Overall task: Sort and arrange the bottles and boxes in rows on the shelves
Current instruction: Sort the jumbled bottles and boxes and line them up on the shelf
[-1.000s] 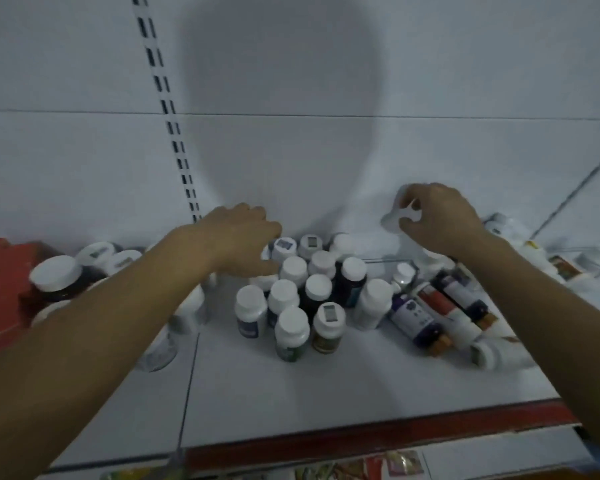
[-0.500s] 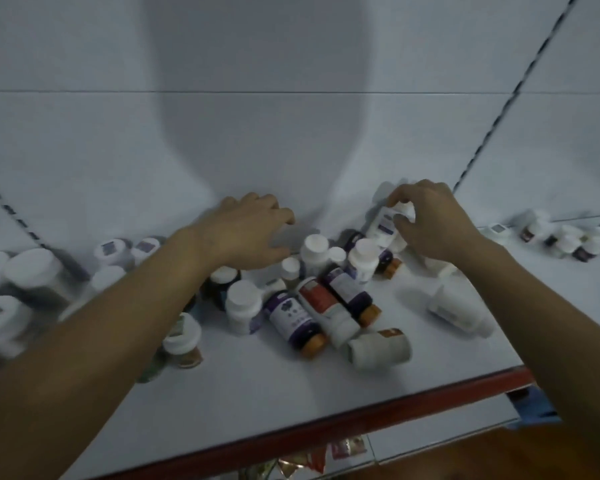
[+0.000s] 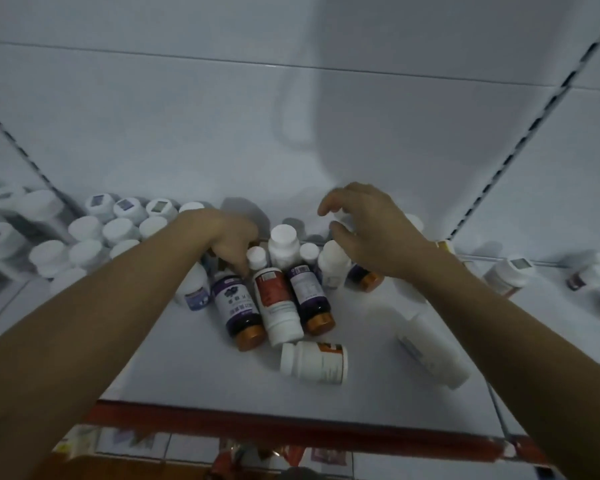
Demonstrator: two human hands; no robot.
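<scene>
Purple-label bottle (image 3: 238, 306) just below left hand (image 3: 234, 244); right hand (image 3: 374, 233) spread.

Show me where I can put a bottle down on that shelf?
Bare: the front strip of the shelf, between the lying bottles and the red front edge; also the gap between the orange-labelled bottle and the big white bottle. Crowded: the back, around the left hand and right hand, and the white-capped rows.
</scene>
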